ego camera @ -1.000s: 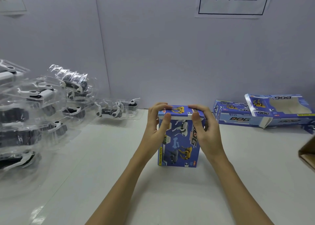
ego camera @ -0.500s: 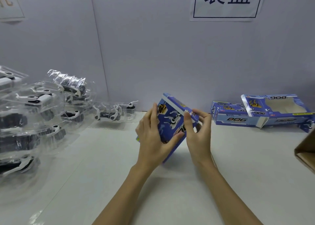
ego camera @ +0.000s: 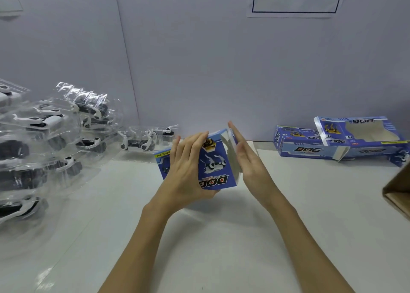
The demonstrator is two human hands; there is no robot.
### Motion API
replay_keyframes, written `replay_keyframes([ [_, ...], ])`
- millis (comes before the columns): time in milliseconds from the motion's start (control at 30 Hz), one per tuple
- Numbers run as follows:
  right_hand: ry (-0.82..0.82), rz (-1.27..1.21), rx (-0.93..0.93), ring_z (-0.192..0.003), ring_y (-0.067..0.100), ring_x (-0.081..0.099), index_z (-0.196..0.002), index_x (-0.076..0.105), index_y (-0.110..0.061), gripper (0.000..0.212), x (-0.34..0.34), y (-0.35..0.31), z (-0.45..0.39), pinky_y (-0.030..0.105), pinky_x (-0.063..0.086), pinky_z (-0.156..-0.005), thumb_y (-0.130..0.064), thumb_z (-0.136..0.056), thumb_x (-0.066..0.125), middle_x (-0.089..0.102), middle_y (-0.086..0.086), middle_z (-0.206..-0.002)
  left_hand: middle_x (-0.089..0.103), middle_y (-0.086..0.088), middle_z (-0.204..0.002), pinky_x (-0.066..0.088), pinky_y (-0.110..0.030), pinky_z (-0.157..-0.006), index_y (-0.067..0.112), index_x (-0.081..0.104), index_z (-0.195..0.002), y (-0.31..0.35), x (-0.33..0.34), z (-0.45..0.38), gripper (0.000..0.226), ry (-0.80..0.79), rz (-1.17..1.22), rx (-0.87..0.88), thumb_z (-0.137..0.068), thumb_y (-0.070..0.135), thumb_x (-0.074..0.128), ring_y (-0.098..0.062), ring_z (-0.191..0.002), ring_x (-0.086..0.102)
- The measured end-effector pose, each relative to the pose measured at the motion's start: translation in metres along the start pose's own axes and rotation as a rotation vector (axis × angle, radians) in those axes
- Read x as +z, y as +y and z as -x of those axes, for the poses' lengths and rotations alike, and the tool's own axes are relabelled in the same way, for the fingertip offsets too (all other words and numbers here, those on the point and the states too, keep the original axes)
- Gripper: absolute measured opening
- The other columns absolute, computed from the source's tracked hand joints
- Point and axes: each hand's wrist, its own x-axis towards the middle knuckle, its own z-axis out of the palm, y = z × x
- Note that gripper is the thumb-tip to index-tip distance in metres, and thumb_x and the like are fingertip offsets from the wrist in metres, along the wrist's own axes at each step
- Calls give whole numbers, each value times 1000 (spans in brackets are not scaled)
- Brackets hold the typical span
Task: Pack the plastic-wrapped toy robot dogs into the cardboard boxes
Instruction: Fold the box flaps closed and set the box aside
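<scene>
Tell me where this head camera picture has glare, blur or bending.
Head view: glare streaks the clear plastic blister packs of toy dogs stacked at left; the wall seam bows from wide-angle distortion; the blue printed cardboard box and both hands, left and right, look slightly soft; soft shadows lie on the white table beneath the forearms.
</scene>
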Motion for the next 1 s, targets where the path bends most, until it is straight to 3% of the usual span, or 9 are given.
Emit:
replay_keyframes([
  [100,33,71,-24,-124,11,65,-151,40,-56,52,0,2,0,34,65,-74,-45,-101,47,65,-15,-132,34,-2,-156,22,-63,-124,19,25,-159,4,0,0,126,15,-22,25,-60,50,96,-16,-147,26],
  [167,53,85,-52,-123,15,66,-151,42,-55,50,1,5,0,36,65,-74,-43,-103,47,67,-15,-130,33,-5,-157,25,-66,-119,31,26,-159,5,-1,1,120,8,-83,59,-62,51,94,-21,-146,25],
  [300,79,110,-79,-119,15,69,-151,42,-55,49,2,7,1,31,64,-70,-40,-105,47,68,-20,-124,31,-8,-159,26,-65,-117,42,25,-156,7,1,0,111,8,-124,64,-65,56,88,-25,-146,24],
  [400,86,131,-86,-118,16,69,-153,42,-51,51,1,7,0,31,64,-69,-40,-104,48,69,-19,-122,32,-9,-160,27,-63,-117,42,25,-154,8,2,0,109,14,-115,47,-65,57,87,-28,-146,26],
  [600,96,171,-88,-113,16,71,-154,43,-45,52,-3,6,1,36,65,-68,-38,-103,48,71,-16,-119,33,-14,-161,28,-59,-116,44,43,-144,9,2,1,94,16,-182,107,-65,55,92,-32,-144,29],
  [767,99,144,-75,-111,21,72,-154,46,-42,52,-9,9,-1,45,66,-73,-36,-103,49,73,-4,-124,33,-15,-163,29,-60,-115,47,45,-145,10,3,0,88,15,-209,140,-69,58,89,-34,-146,29],
  [1000,75,114,-84,-113,21,72,-153,46,-45,48,-3,12,-1,43,66,-76,-37,-105,46,72,-4,-126,31,-12,-164,28,-58,-115,44,48,-141,8,7,1,82,40,-203,122,-71,58,87,-33,-146,30],
])
